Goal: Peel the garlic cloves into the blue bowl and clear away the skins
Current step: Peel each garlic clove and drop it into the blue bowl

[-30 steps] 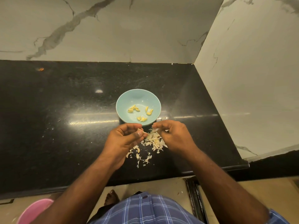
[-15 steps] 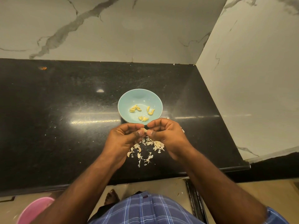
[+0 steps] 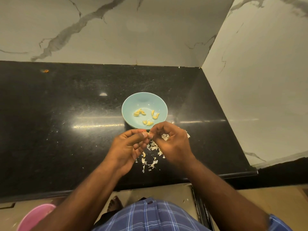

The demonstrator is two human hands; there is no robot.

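The blue bowl stands on the black counter and holds several peeled yellow garlic cloves. Just in front of its near rim, my left hand and my right hand meet fingertip to fingertip. Both pinch one small garlic clove, mostly hidden by the fingers. Under and between the hands lies a scatter of pale garlic skins on the counter.
Marble walls close the counter at the back and on the right. The counter's front edge runs just below my forearms. A pink tub sits on the floor at lower left, and a bare foot shows near my blue checked clothing.
My right hand has moved left off the skin pile to meet the left hand's fingertips. Both hands now sit slightly closer to the bowl's rim.
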